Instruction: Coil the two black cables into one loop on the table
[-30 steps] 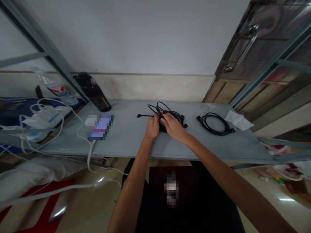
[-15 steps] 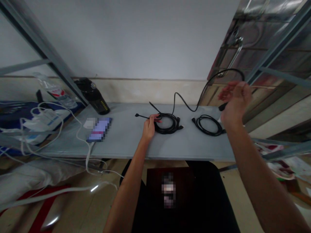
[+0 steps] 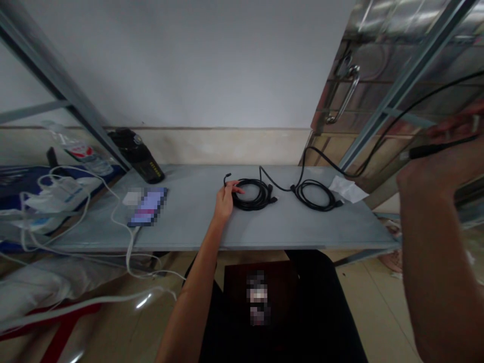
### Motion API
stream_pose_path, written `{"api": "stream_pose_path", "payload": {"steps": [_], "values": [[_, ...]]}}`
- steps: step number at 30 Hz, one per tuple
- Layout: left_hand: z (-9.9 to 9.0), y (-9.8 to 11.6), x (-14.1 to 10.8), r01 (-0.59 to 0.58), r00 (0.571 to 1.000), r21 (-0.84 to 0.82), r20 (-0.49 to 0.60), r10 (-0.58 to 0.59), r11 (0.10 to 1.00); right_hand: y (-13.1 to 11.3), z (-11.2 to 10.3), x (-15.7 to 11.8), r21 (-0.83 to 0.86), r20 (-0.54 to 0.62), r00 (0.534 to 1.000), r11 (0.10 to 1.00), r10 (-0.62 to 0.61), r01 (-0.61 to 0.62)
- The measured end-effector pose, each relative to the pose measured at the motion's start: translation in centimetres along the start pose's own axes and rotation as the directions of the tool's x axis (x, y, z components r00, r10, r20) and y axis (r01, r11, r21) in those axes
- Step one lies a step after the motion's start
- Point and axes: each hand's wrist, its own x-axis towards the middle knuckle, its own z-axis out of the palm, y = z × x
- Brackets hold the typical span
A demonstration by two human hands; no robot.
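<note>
On the grey tabletop lies a coil of black cable (image 3: 252, 207) with several plug ends. My left hand (image 3: 226, 197) grips the coil's left side, its fingers closed over the strands; a short cable end (image 3: 227, 176) sticks up beside them. At the far right my right hand (image 3: 451, 151), partly out of frame and blurred, is raised off the table with a black cable plug (image 3: 421, 152) in it. From that side a loose black cable (image 3: 387, 128) sags down and back toward the coil. Between the hands sits a second, smaller coil of black cable (image 3: 315, 207).
A white paper (image 3: 347, 189) lies at the table's right end. Leftward are a phone (image 3: 149, 206) with a white cord, a black bottle (image 3: 140, 157) and a clear plastic bottle (image 3: 85, 154). Grey metal posts (image 3: 412, 75) rise at both ends; a wall closes the back.
My right hand has swung far to the right, drawing the loose cable out with it across the smaller coil. My left hand stays on the larger coil. The view has shifted slightly right.
</note>
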Motion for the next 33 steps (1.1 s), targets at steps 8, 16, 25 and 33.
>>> {"api": "stream_pose_path", "payload": {"steps": [8, 16, 25, 33], "values": [[-0.1, 0.0, -0.1, -0.017, 1.000, 0.020, 0.013, 0.017, 1.000, 5.2, 2.6, -5.0, -0.270, 0.203, 0.829, 0.784, -0.521, 0.559], [0.0, -0.2, 0.1, 0.013, 1.000, -0.018, 0.018, -0.013, 1.000, 16.8, 4.4, -18.3, -0.395, 0.853, 0.520, 0.709, 0.047, 0.584], [0.1, -1.0, 0.3, 0.047, 0.999, -0.043, -0.009, -0.048, 0.998, 24.8, 1.4, -24.4, -0.355, 0.927, 0.221, 0.525, 0.302, 0.774], [0.3, 0.0, -0.1, -0.004, 0.999, -0.038, 0.048, 0.006, 0.999, 24.5, 1.5, -23.9, -0.375, 0.921, 0.243, 0.524, 0.304, 0.765]]}}
